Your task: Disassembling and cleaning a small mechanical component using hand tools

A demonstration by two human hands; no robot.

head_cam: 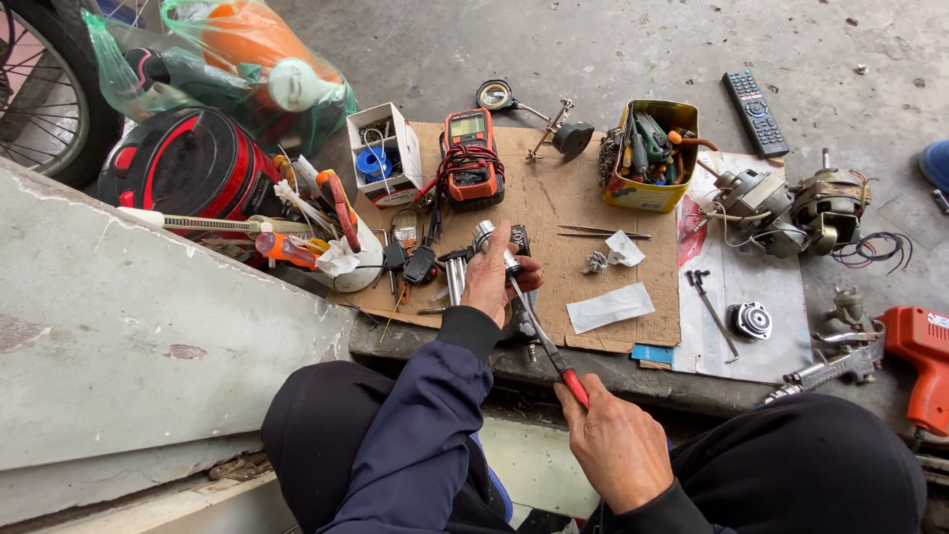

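A flat sheet of brown cardboard (554,213) lies on the concrete floor, and the other things are placed around it. On its far edge stands an orange multimeter (471,156) with red leads. Left of the multimeter, at the cardboard's corner, is a small white box (384,153) with a blue spool inside. At the cardboard's far right corner stands a yellow tin (647,156) full of tools. Beyond that tin, on the floor, lies a black remote control (755,112). Right of the cardboard are two fan motors (791,210), and further right an orange electric drill (919,361). Left of the cardboard stands a red and black round container (188,163).
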